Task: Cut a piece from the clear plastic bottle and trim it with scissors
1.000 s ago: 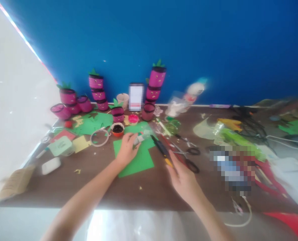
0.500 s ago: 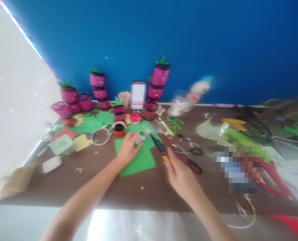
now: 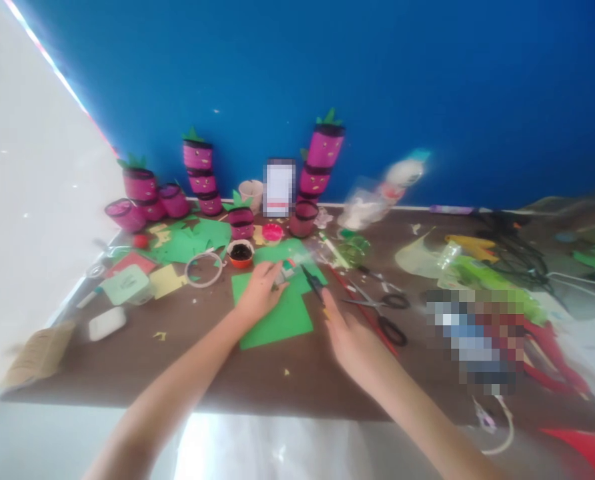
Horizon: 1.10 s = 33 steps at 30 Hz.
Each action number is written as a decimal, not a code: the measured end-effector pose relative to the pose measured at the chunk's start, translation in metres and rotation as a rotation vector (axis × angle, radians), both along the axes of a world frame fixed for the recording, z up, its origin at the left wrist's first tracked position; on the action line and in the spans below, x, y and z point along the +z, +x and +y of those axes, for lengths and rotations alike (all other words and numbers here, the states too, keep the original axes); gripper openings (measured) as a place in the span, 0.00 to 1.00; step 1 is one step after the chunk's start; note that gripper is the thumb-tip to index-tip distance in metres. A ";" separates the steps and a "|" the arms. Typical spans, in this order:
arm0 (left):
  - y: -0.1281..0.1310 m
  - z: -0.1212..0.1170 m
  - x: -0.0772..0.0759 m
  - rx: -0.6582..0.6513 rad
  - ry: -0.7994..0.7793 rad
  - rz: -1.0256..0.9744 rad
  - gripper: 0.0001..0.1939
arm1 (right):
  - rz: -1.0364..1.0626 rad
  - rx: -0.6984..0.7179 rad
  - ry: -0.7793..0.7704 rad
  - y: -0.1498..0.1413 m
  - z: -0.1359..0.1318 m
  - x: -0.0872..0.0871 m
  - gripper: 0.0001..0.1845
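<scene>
My left hand [image 3: 262, 292] rests over a green sheet [image 3: 275, 321], its fingers closed around a small whitish object [image 3: 285, 269] with green and red on it; blur hides its kind. My right hand [image 3: 350, 333] is at the sheet's right edge, fingers over a slim black tool [image 3: 313, 281] with a yellow part, perhaps a utility knife. The tool's dark end points away to the upper left, and the hand covers its near part. Black-handled scissors [image 3: 377, 305] lie just right of that hand. Beyond my left hand stands an orange cup [image 3: 240, 255] with dark contents.
Along the blue wall stand several magenta stacked cups [image 3: 205, 175] with green leaf tops, and a phone [image 3: 279, 187]. At left lie a clear ring [image 3: 203, 269], a white case [image 3: 107, 323] and paper pieces. On the right are a yellow-green bag [image 3: 497, 287] and cables [image 3: 517, 243].
My right hand has shifted left and forward along the black tool, covering more of it. My left hand stays at nearly the same spot on the green sheet. The view has shifted slightly.
</scene>
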<state>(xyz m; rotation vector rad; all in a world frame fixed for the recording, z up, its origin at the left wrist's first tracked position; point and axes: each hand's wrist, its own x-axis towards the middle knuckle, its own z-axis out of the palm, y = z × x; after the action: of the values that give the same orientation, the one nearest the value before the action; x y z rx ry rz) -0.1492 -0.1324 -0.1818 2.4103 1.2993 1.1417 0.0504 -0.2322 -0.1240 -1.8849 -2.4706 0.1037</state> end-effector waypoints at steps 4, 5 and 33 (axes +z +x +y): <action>0.000 0.001 -0.002 0.002 0.009 0.035 0.20 | -0.022 0.020 -0.031 0.006 0.003 -0.005 0.31; 0.001 0.001 -0.003 0.003 0.008 0.033 0.20 | -0.018 0.023 -0.031 0.008 0.003 -0.007 0.32; 0.005 0.003 -0.005 0.055 -0.012 0.011 0.21 | 0.198 0.133 -0.025 0.027 0.017 -0.016 0.32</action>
<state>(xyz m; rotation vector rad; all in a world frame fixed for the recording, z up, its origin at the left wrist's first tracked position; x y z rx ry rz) -0.1446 -0.1289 -0.1868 2.3904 1.3795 1.1327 0.0771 -0.2151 -0.1404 -1.6289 -2.4665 0.3107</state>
